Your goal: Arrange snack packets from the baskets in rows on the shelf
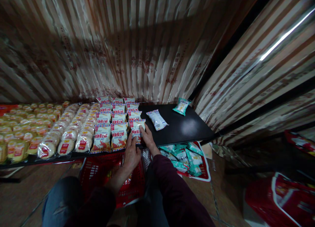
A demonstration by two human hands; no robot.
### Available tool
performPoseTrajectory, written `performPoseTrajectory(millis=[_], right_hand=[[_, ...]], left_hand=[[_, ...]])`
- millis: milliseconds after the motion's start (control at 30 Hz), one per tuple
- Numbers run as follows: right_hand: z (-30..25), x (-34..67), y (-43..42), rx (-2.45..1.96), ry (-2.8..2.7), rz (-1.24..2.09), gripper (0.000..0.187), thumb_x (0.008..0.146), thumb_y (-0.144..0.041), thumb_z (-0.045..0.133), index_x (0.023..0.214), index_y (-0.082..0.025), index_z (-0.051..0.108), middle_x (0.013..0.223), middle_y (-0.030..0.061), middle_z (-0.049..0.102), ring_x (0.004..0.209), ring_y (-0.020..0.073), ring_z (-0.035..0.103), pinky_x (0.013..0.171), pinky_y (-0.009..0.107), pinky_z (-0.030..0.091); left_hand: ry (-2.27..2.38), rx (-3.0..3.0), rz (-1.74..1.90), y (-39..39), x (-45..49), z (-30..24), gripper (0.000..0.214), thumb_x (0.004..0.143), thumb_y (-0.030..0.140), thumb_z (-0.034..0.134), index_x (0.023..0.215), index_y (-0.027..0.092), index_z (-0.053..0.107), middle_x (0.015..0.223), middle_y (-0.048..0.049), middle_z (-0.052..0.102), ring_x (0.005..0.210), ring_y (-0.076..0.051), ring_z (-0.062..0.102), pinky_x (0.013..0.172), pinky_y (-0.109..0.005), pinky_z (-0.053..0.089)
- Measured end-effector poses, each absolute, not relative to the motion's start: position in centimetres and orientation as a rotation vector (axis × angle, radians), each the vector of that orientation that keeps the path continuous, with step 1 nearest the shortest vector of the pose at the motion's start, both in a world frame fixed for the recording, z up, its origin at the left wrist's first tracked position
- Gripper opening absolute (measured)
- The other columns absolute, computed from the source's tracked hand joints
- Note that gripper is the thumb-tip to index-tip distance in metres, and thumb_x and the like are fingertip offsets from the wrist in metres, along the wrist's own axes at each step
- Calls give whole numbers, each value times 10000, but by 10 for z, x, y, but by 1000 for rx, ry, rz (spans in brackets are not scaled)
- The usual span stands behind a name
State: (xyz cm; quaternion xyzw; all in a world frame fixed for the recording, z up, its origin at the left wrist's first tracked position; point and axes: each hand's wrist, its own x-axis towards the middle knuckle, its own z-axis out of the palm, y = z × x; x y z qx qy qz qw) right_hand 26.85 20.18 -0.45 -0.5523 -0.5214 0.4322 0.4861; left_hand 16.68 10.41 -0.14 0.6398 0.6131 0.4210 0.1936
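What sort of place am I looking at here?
Probably a shop or snack stall, though a stockroom is possible: white packets stand in neat rows on a black shelf, and a red basket below holds green packets.

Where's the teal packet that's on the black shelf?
In the head view, the teal packet lies right of centre, toward the back of the black shelf, near the slanted black post and right of the barcoded white packet.

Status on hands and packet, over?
Left hand and right hand touching front packet, rightmost column. Loose white packet to its right, green packet beyond; neither blocking.
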Motion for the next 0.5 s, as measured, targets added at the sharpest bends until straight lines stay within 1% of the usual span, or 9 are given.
performPoseTrajectory(millis=[100,233,400,500], right_hand=[[-3,268,200,-1339,-1275,1076,531,812,-508,540,1266,-232,537,1164,42,655,1069,195,594,959,341,438],[-2,267,201,-1354,-1292,1098,543,815,-509,533,1282,-233,521,1181,43,645,1087,198,585,975,346,424],[-5,269,198,-1383,-1298,1057,570,806,-524,540,1299,-241,499,1226,43,619,1130,205,562,998,352,405],[-8,272,193,-1394,-1303,1029,588,806,-537,529,1307,-232,485,1264,54,592,1159,210,544,1012,354,391]], left_hand=[[1731,1802,1191,104,167,-2,556,734,53,454,1284,133,471,1476,-128,318,1380,-264,263,1126,-454,289],[1720,1811,1194,105,167,-2,562,732,46,453,1287,135,466,1478,-130,313,1383,-260,257,1125,-455,291],[1712,1813,1205,103,166,-3,577,728,38,453,1297,136,453,1491,-127,287,1392,-262,231,1127,-461,284],[1715,1842,1186,99,165,-2,566,737,43,447,1299,109,449,1496,-142,270,1401,-271,198,1131,-465,273]])
